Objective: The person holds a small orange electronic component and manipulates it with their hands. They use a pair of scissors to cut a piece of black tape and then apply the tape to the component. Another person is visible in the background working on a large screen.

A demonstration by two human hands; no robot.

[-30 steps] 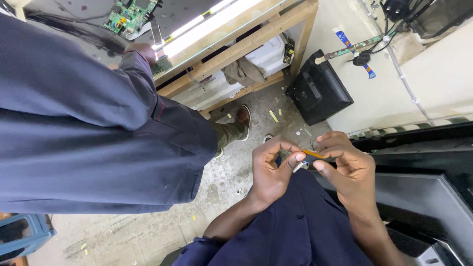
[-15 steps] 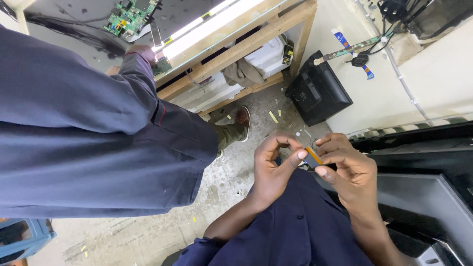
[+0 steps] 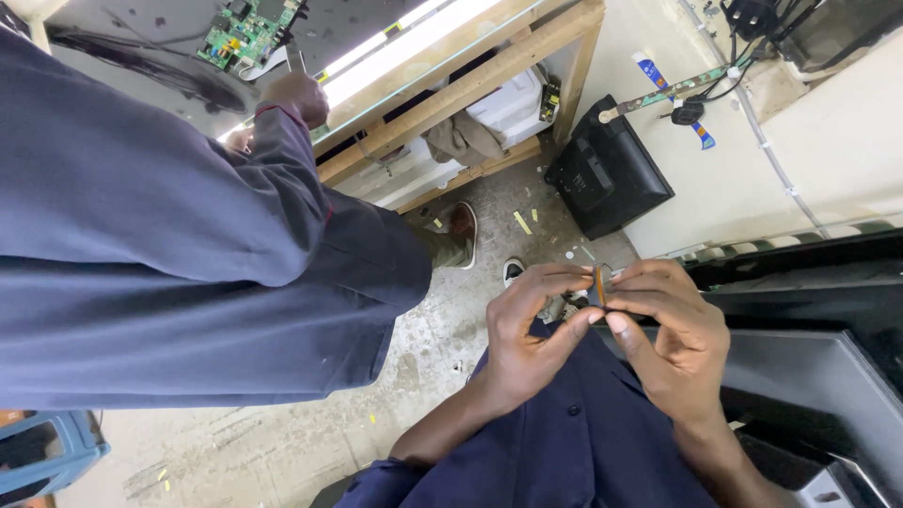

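Two bare hands meet in front of the person's dark blue shirt point(image 3: 564, 442). Between them is a small orange strip point(image 3: 599, 284), thin and standing almost upright, held above the concrete floor point(image 3: 442, 339). The left hand point(image 3: 531, 329) pinches it from the left side with thumb and fingers curled. The right hand point(image 3: 673, 329) pinches it from the right side, fingertips pressed on its edge. Both hands touch each other at the thumbs. To the left stands a co-worker in blue clothes point(image 3: 169, 273), whose hand point(image 3: 296, 94) rests on a wooden workbench point(image 3: 489, 71) near a green circuit board point(image 3: 246, 30). A black monitor housing point(image 3: 607, 179) leans on the wall.
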